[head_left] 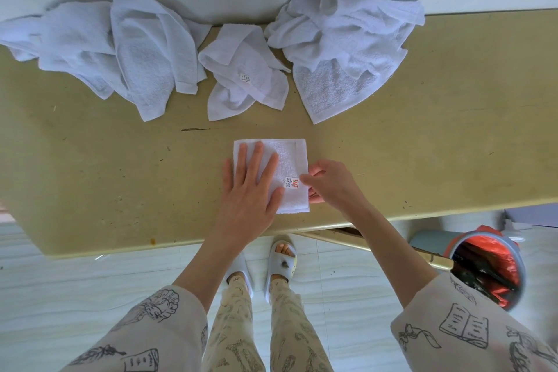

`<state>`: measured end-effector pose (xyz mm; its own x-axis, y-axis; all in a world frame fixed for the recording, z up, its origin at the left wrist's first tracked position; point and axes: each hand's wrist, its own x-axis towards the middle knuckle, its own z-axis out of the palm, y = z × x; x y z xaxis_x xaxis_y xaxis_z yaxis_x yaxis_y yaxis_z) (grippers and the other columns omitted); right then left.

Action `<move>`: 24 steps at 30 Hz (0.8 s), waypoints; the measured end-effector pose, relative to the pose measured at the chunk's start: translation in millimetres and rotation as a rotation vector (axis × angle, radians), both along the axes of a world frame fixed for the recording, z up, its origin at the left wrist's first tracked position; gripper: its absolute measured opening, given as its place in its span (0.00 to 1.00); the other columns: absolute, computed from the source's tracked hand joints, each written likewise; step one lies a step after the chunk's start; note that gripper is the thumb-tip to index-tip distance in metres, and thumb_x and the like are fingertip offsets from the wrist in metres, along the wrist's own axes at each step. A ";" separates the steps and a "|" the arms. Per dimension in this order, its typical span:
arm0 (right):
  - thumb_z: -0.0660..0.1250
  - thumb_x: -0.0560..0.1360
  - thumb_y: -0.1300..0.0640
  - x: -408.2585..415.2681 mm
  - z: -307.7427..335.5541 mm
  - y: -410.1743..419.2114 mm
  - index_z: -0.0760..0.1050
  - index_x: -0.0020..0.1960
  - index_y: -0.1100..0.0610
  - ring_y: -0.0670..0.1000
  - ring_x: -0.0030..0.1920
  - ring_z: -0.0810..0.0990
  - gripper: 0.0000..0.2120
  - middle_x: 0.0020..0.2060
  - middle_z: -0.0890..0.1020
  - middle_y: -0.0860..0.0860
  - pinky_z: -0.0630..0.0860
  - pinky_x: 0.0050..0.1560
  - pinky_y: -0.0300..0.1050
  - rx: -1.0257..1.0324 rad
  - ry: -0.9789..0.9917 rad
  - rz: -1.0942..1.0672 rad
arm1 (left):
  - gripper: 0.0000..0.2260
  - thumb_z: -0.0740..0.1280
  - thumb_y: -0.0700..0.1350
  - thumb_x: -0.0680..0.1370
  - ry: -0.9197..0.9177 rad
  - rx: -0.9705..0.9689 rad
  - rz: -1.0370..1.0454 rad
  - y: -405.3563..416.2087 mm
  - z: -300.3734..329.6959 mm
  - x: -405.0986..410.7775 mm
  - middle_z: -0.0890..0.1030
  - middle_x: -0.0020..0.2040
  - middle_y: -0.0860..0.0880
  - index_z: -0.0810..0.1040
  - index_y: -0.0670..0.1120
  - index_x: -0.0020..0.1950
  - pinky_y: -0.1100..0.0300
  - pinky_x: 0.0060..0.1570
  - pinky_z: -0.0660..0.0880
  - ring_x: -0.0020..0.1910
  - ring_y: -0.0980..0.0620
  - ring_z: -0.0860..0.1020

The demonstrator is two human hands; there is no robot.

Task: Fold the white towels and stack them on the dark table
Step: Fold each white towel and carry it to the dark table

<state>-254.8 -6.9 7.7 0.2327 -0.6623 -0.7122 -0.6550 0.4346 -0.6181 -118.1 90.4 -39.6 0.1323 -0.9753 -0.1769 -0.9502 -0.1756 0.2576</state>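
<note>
A small folded white towel (289, 160) lies flat near the front edge of the olive-tan table (422, 130). My left hand (250, 187) presses flat on its left half with straight, spread fingers. At the towel's right edge my right hand (329, 183) pinches the cloth beside the small red-and-white label (291, 182). Unfolded white towels lie crumpled along the back of the table: a pile at the left (120, 48), one in the middle (244, 72), and a heap at the right (341, 39).
A white wall runs behind the table. Beyond the table's front edge are a pale tiled floor and my slippered feet (280, 263). A grey bin with a red liner (489, 266) stands on the floor at the right, under the table's corner.
</note>
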 end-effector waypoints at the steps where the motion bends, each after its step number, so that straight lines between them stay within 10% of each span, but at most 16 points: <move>1: 0.64 0.74 0.63 -0.4 -0.2 -0.2 0.76 0.49 0.62 0.54 0.39 0.83 0.06 0.43 0.81 0.56 0.82 0.43 0.46 0.003 0.004 -0.002 | 0.27 0.48 0.57 0.78 0.003 0.000 -0.002 -0.1 0.1 0.0 0.52 0.77 0.44 0.57 0.48 0.75 0.42 0.71 0.46 0.75 0.43 0.47; 11: 0.66 0.72 0.61 -2.7 -3.5 2.9 0.74 0.40 0.55 0.55 0.44 0.82 0.03 0.41 0.82 0.54 0.78 0.53 0.52 -0.080 0.085 0.075 | 0.27 0.49 0.57 0.78 -0.049 -0.002 -0.056 2.5 -4.4 3.6 0.53 0.76 0.43 0.56 0.49 0.75 0.41 0.70 0.48 0.75 0.43 0.48; 18: 0.56 0.76 0.60 13.4 -16.2 27.1 0.70 0.64 0.62 0.62 0.62 0.74 0.18 0.60 0.75 0.60 0.72 0.59 0.55 -0.920 0.325 0.315 | 0.28 0.49 0.60 0.77 -0.096 0.000 -0.075 1.1 -8.5 4.8 0.53 0.76 0.44 0.56 0.49 0.75 0.40 0.70 0.51 0.75 0.43 0.49; 24: 0.49 0.78 0.57 16.4 -57.5 36.7 0.62 0.71 0.63 0.56 0.71 0.65 0.23 0.71 0.66 0.58 0.60 0.71 0.56 -0.926 0.371 0.483 | 0.25 0.46 0.56 0.80 -0.119 -0.030 -0.109 5.7 -10.5 6.0 0.53 0.76 0.43 0.53 0.48 0.75 0.39 0.71 0.54 0.75 0.41 0.50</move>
